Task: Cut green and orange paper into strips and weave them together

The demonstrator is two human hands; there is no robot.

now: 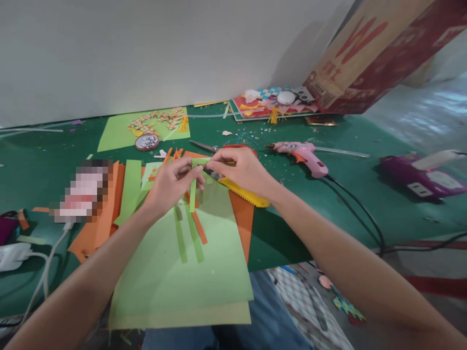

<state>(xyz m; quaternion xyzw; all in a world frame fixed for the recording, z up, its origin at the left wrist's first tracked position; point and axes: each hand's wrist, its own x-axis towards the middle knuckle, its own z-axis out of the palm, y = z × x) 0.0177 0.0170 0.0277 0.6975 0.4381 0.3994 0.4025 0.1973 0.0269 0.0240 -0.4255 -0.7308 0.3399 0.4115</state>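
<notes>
My left hand [172, 181] is closed in a pinch on a narrow green paper strip [192, 198], which hangs down below the fingers. Opposite it, the fingertips of my right hand [241, 167] pinch together at the strip's upper part. An orange paper strip [199, 227] slants down beneath the left fingers; whether it is held cannot be made out. Both hands are above light green paper sheets [182, 287] that overhang the table's front edge. Under the right hand lies a yellow tool with a toothed edge [251, 195]. Scissors [206, 146] with red handles lie just behind, partly covered.
To the right rests a pink glue gun [301, 153] with a trailing cord. Folded orange paper [109, 209] and a blurred-out phone [83, 192] on a cable lie left. Behind are a round dish [147, 141], a woven paper piece [160, 120] and a paper bag [365, 58].
</notes>
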